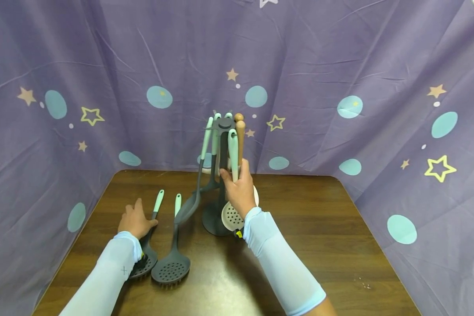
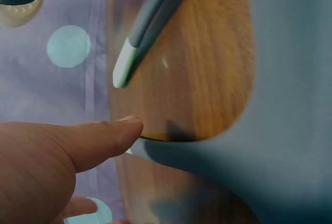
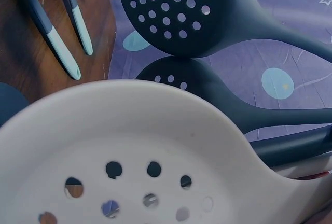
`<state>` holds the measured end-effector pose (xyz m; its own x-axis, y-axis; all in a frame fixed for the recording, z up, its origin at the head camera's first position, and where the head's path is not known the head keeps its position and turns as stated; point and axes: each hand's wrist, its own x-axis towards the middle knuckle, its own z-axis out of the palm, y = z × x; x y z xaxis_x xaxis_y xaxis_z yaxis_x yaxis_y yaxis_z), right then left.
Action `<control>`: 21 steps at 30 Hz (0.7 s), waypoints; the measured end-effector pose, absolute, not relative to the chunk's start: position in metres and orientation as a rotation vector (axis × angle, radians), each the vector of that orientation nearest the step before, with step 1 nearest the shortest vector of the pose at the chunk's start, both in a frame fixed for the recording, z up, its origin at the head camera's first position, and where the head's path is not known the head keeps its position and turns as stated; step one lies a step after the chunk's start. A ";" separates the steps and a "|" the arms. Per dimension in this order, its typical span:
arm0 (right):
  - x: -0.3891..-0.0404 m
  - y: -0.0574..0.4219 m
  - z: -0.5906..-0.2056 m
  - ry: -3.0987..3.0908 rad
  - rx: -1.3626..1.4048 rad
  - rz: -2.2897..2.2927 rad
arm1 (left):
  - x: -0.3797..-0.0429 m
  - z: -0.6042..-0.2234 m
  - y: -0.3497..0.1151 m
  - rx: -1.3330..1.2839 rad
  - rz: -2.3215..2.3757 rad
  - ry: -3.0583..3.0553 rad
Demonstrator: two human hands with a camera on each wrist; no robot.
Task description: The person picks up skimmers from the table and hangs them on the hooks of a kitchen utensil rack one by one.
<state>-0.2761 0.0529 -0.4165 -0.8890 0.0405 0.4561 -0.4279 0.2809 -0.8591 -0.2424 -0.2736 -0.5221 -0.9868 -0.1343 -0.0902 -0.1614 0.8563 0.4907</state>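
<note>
Two dark grey skimmers with mint handles lie on the table. My left hand [image 1: 134,220] is over the left skimmer [image 1: 149,251]; its thumb lies straight along the handle in the left wrist view, fingers extended. The other skimmer [image 1: 171,268] lies just to its right. At the utensil stand [image 1: 224,175] my right hand [image 1: 241,191] grips the utensil with a mint handle [image 1: 233,153]. Below that hand shows a white skimmer head [image 1: 231,217], large in the right wrist view; the hand hides where head and handle meet.
On the stand hang a grey ladle [image 1: 188,207], other mint-handled utensils and wooden handles [image 1: 240,136]. Dark perforated heads [image 3: 171,6] show beyond the white one in the right wrist view. A purple curtain [image 1: 300,52] rises behind the brown table [image 1: 320,245].
</note>
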 end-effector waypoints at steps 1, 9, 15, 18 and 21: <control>-0.276 0.053 -0.417 -2.166 0.348 1.640 | -0.242 -0.522 -0.274 -0.235 0.770 2.970; -0.275 0.052 -0.417 -2.161 0.347 1.640 | -0.242 -0.524 -0.273 -0.182 0.707 2.935; -0.276 0.052 -0.418 -2.161 0.357 1.620 | -0.243 -0.528 -0.273 -0.165 0.772 2.907; -0.275 0.052 -0.417 -2.165 0.354 1.627 | -0.244 -0.530 -0.274 -0.148 0.761 2.931; -0.275 0.053 -0.417 -2.166 0.357 1.632 | -0.244 -0.531 -0.275 -0.142 0.773 2.947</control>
<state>-0.2755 0.0525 -0.4172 -0.8860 0.0370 0.4622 -0.4341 0.2843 -0.8549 -0.2442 -0.2751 -0.5312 -0.9914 -0.0666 -0.1123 -0.1131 0.8674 0.4845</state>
